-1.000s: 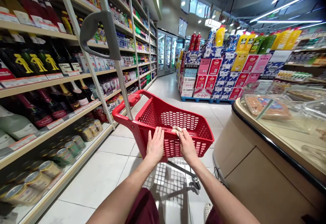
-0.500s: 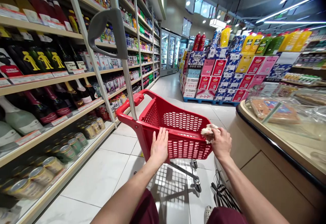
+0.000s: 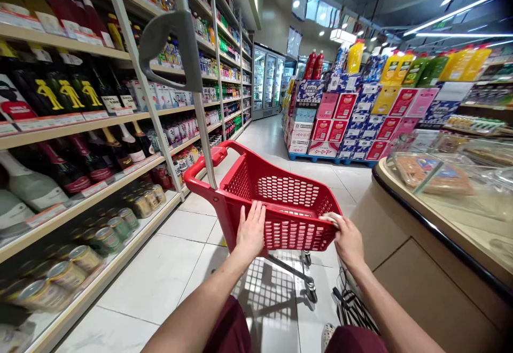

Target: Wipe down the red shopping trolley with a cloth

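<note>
A red plastic shopping cart [image 3: 298,235] with a perforated basket stands in front of me. My left hand [image 3: 251,230] lies on the near rim of the basket, its fingers stretched out over the edge. At the right front corner, my right hand [image 3: 349,239] is closed on a whitish cloth [image 3: 332,217], which it presses against the rim. Part of the cloth is hidden under the fingers. From the cart's handle end rises a metal pole with a grey loop handle [image 3: 188,51].
Shelves of bottles and cans [image 3: 80,198] run along the left. To the right is a counter [image 3: 401,219] with packaged food, and black cables [image 3: 352,305] lie at its foot. Stacked drink cartons [image 3: 336,117] stand on a blue pallet ahead. Glass-door fridges [image 3: 266,75] are farther back.
My right hand has lowered the cloth, raised and bunched before, onto the basket's corner rim. My left hand has kept its place on the near rim.
</note>
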### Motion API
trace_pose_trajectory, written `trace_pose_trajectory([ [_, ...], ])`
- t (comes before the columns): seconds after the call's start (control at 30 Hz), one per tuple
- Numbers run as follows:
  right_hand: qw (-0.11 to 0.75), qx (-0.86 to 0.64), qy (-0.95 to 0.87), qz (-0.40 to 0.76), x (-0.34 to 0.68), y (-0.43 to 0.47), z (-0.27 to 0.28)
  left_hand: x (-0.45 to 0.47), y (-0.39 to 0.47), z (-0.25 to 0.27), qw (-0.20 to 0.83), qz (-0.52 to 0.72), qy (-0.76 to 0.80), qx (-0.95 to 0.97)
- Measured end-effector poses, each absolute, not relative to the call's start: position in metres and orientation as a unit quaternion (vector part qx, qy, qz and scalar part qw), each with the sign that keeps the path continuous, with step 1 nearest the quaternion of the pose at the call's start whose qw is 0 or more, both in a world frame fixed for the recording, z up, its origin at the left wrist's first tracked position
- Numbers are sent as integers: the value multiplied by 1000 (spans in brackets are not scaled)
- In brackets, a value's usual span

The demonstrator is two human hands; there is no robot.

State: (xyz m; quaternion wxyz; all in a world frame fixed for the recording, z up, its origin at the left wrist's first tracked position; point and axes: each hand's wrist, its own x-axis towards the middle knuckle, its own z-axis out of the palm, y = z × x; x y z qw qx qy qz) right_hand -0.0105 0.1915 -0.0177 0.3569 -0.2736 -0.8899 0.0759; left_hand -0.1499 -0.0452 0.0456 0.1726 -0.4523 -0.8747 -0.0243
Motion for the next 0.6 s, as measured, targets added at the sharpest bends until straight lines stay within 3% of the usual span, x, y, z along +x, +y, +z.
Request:
trace_pose_trajectory([
  [0.1, 389, -281, -873, 88, -29, 167, -14, -146, -42, 48, 163, -32, -883, -438],
  [0.23, 346, -196, -914, 86, -47, 145, -13, -150, -47, 51, 171, -24, -878, -447],
  [0.47, 346, -325, -873, 107, -19, 178, -17, -149, -45, 46, 172, -36, -876, -449],
  [0.6, 346, -196, -911, 110, -39, 145, -6, -149, -45, 48, 171, -42, -877, -446],
])
